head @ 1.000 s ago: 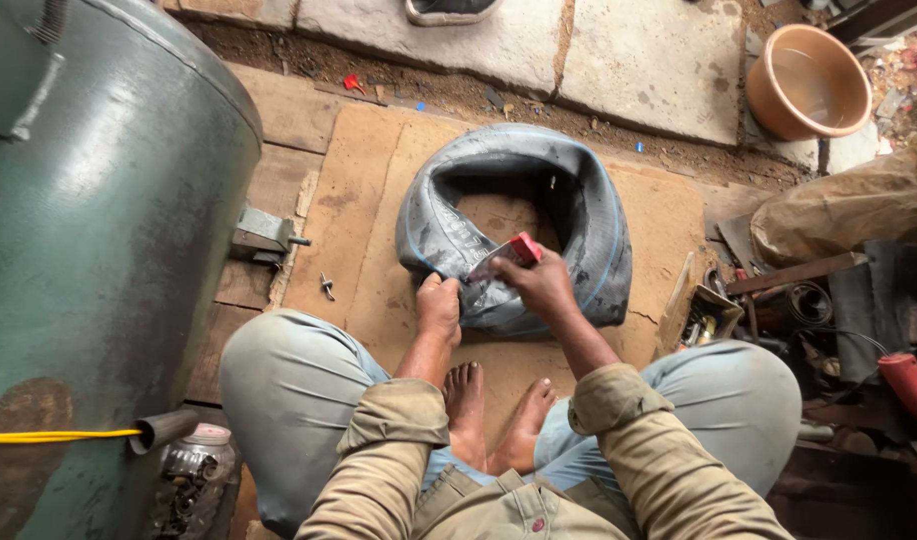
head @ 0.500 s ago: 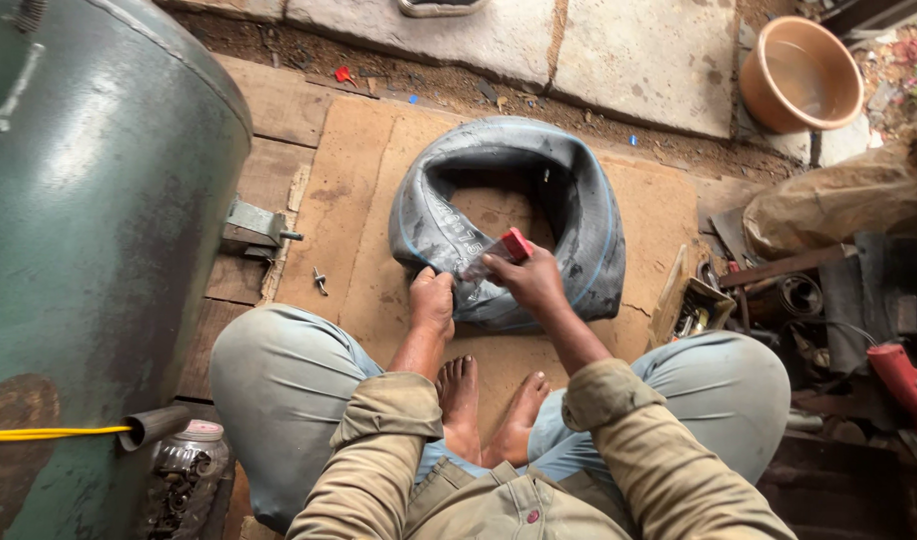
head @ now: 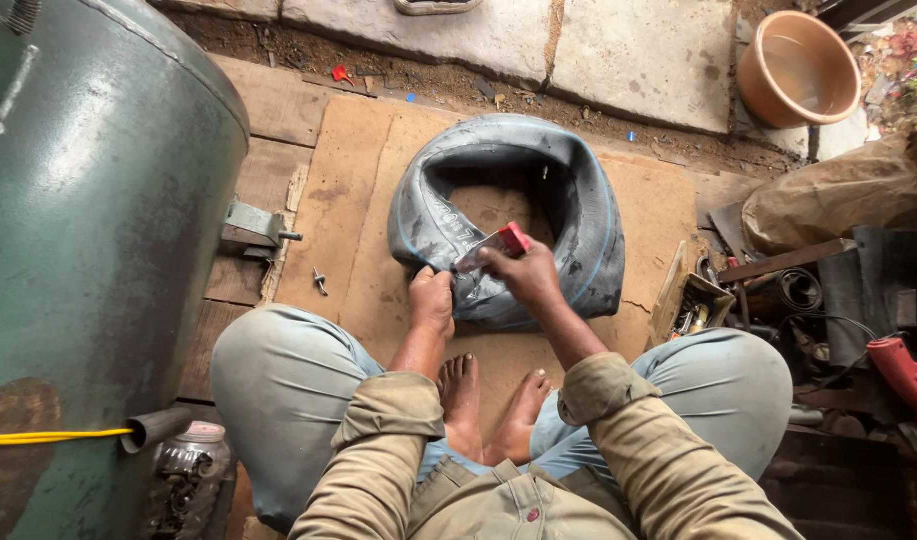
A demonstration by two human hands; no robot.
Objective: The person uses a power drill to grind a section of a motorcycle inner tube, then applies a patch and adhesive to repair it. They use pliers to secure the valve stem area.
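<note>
A dark grey rubber inner tube lies folded on a brown board in front of my crossed legs. My left hand is closed and pinches the tube's near edge. Just to its right, my right hand grips a small clear tube with a red cap, tip pointed down-left at the rubber beside my left hand. My bare feet rest below both hands.
A big green metal tank fills the left side, with a yellow hose at its outlet. A glass jar of metal bits stands by my left knee. A tan bowl sits far right; tools and a red power tool clutter the right.
Both hands stay on the inner tube's near edge. The red-capped tube has tilted slightly in my right hand; otherwise only my head view shifted a little.
</note>
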